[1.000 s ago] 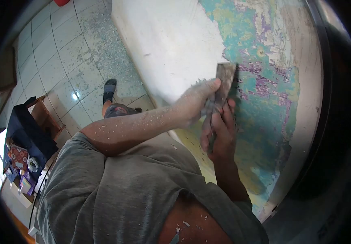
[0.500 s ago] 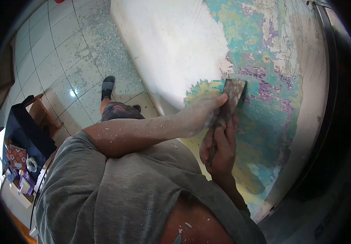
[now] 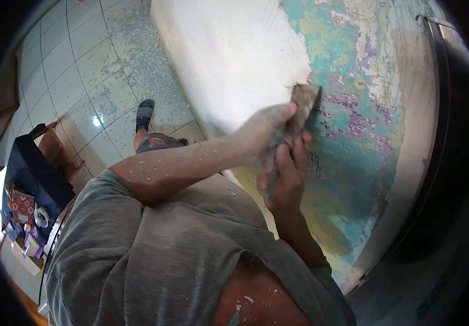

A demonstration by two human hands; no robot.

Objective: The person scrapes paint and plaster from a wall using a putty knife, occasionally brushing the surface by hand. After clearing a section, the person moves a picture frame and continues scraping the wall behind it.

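A flat-bladed paint scraper (image 3: 303, 103) lies with its wide edge against a painted surface. My left hand (image 3: 267, 129) is closed around it near the blade, with the thumb along the metal. Below it, my right hand (image 3: 288, 182) is wrapped around the lower end, and the fingers hide most of the handle. Patchy turquoise, yellow and purple paint (image 3: 354, 125) covers the area right of the blade. To the left is a smooth white area (image 3: 218, 54). Pale flakes and dust cling to my left forearm (image 3: 174, 165).
Paint chips (image 3: 136, 49) litter the tiled floor (image 3: 55, 70) at upper left. My foot in a dark slipper (image 3: 145, 115) stands there. A wooden piece of furniture draped in dark cloth (image 3: 33, 168) is at left, beside several small items. A dark edge (image 3: 435, 108) bounds the surface at right.
Both hands and the scraper have moved up and slightly left across the surface. The blade now sits nearer the white area. My grip looks the same.
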